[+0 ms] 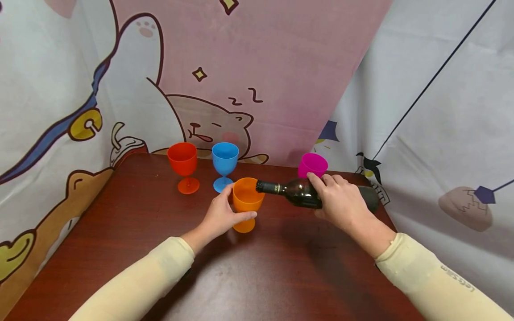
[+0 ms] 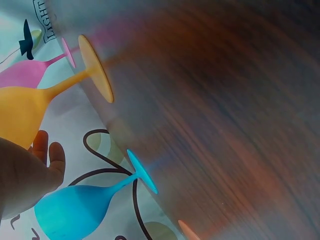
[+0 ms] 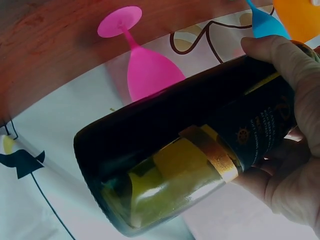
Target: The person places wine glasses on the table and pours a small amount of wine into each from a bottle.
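An orange goblet (image 1: 246, 198) stands upright on the table, and my left hand (image 1: 220, 214) holds its bowl, thumb in front and fingers behind. In the left wrist view, the goblet's foot (image 2: 97, 70) is at the tabletop. My right hand (image 1: 341, 199) grips a dark glass wine bottle (image 1: 301, 194) round its body. The bottle lies almost level, its neck pointing left and its mouth at the orange goblet's rim. In the right wrist view, its dark label (image 3: 250, 132) and a gold band show, with the base toward the lower left.
A red goblet (image 1: 183, 160) and a blue goblet (image 1: 225, 159) stand at the back left of the brown table (image 1: 281, 276). Behind the bottle stands a pink goblet (image 1: 312, 165), partly hidden. Printed cloth (image 1: 281, 80) hangs along the table's back and sides.
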Demonstrator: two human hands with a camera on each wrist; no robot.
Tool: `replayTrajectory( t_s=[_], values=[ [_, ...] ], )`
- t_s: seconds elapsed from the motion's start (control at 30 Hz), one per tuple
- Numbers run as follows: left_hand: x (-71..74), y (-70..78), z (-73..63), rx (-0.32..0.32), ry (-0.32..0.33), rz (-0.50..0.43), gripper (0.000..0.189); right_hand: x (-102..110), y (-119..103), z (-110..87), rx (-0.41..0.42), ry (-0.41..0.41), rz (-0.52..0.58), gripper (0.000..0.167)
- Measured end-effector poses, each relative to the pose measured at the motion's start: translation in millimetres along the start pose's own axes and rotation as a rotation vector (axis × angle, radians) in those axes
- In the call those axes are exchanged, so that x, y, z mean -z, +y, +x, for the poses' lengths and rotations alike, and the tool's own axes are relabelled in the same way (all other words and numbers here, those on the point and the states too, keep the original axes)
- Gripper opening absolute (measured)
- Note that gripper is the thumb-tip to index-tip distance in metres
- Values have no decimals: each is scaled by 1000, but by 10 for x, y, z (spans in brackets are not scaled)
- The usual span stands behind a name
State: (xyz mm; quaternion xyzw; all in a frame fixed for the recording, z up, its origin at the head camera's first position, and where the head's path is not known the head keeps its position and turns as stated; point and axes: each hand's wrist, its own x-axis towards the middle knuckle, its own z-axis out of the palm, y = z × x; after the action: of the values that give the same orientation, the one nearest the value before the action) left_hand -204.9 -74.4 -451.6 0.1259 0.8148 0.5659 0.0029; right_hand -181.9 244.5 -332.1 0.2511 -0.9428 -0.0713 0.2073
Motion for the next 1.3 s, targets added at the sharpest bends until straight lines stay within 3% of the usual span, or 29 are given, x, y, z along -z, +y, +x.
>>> replayTrajectory(
  t_s=[0.57, 1.3],
  values=[
    [8, 8, -10, 18, -2, 1, 92, 73, -14, 74, 50, 35, -87, 99],
    [-2, 4, -6, 27, 0, -4, 92, 115, -2, 102, 51, 23, -124, 99]
  ],
)
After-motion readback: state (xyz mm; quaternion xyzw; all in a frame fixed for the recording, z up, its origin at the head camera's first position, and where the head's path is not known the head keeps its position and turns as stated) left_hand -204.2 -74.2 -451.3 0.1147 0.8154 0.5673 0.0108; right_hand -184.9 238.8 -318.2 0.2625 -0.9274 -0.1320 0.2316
